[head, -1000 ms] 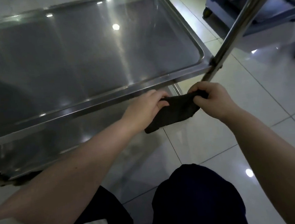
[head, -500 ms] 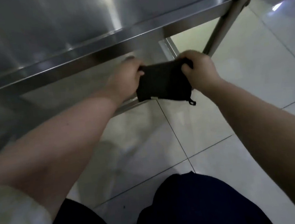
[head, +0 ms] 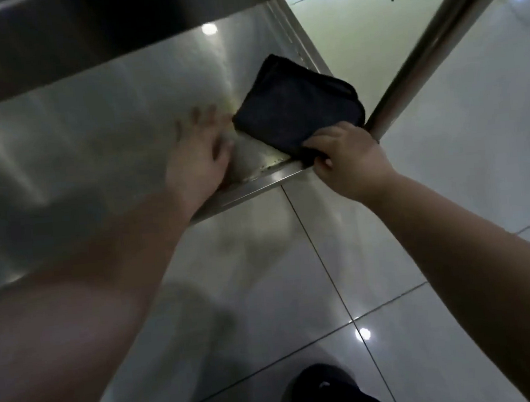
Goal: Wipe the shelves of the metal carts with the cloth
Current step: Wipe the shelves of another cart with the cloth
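Lower shelf (head: 92, 151) of the metal cart: brushed steel, dull sheen, several round ceiling lights reflected in it. A raised lip runs along its front rim (head: 249, 187) and along the right side. The edge of the upper shelf (head: 83, 40) overhangs it, dark on its underside.

Cloth (head: 293, 105): dark, folded to a rough square, lying flat in the near right corner of the lower shelf. Its nearest corner reaches the front rim.

Right hand (head: 346, 158): at that front corner, fingers curled and pinching the near corner of the cloth against the rim, thumb underneath toward the floor side. It sits just beside the foot of the cart's round upright post (head: 430, 51), which slants up and to the right.

Left hand (head: 199, 155): motion-blurred, palm down over the shelf just left of the cloth, fingers spread wide and holding nothing. Cannot tell whether the palm touches the steel. Forearm crosses the front rim.

Room: floor (head: 445, 153) of large pale glossy tiles with thin dark grout lines; light spots mirrored on it, one near the person's knee (head: 325, 394), which is clad in dark fabric at the bottom edge. A paler greenish patch of floor shows beyond the shelf's right side, with a small dark speck on it.
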`<state>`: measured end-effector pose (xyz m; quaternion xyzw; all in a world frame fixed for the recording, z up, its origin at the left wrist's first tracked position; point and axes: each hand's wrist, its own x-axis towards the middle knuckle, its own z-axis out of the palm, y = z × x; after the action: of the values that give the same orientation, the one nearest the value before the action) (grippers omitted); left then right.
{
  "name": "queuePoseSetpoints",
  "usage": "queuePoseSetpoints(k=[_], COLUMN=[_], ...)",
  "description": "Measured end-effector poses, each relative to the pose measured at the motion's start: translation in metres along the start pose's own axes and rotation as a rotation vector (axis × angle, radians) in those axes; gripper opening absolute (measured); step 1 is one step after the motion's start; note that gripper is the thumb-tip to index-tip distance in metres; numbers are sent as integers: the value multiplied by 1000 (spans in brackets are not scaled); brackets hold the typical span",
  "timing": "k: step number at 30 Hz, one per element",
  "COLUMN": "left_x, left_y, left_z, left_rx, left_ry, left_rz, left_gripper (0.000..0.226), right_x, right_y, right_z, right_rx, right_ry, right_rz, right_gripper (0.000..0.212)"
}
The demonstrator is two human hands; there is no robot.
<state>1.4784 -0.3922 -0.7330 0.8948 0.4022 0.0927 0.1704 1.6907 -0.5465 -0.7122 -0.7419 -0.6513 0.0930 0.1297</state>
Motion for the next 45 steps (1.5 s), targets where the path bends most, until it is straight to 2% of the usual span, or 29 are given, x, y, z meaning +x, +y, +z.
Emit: queuePoseSetpoints(k=[2,4,6,8,10,13,16,18,20,23,25,28,33,35,37,40,43,45], left_x=[-15,-29,-38,-40,-40,-38,-36,-35,-33,-33,-35,-34,-31,-29,-28,-28,-32,-32], left_y=[-40,-78,-103,-113,-115,-114,-112,-109,-107,-109,-111,-114,-110,-108,-109,-110,-113,-114], left_z=[-7,-17,-25,-26,-22,-21,-19,-17,-16,-16,-16,-17,-13,-12,-13,-12,-12,-11], left_rx=[70,169,248,304,340,339,334,341,339,326,323,319,324,334,335,331,306,317], left_ry=[72,78,37,-8,-30,-28,-12,-4,-8,5,10,6,0,-5,-12,-4,60,76], left_rz=[-117,-228,-305,-371,-393,-389,-393,-397,-399,-390,-383,-389,-401,-409,-413,-400,-438,-472], left_gripper=[46,49,52,55,56,56,55,55,54,53,53,54,56,55,55,57,66,70], right_x=[11,39,70,88,93,94,103,107,108,105,102,112,116,121,142,178,184,187], right_y=[4,11,17,21,27,34,31,2,-52,-135,-156,-112,12,12,-18,-90,-159,-162], right_z=[0,-1,4,14,27,32,35,47,66,95,104,90,45,49,60,82,109,109], right_rx=[70,158,77,-68,-171,-197,-204,-206,-202,-153,-134,-143,-202,-214,-188,-145,-172,-180], right_ry=[28,63,18,-124,-233,-212,-114,-67,-72,-115,-139,-102,-60,-26,6,-35,-109,-157], right_rz=[-7,10,-29,-72,-90,-102,95,307,389,237,144,100,416,470,524,409,94,-60], right_gripper=[29,33,45,57,58,58,60,60,62,61,57,55,54,56,58,59,57,56])
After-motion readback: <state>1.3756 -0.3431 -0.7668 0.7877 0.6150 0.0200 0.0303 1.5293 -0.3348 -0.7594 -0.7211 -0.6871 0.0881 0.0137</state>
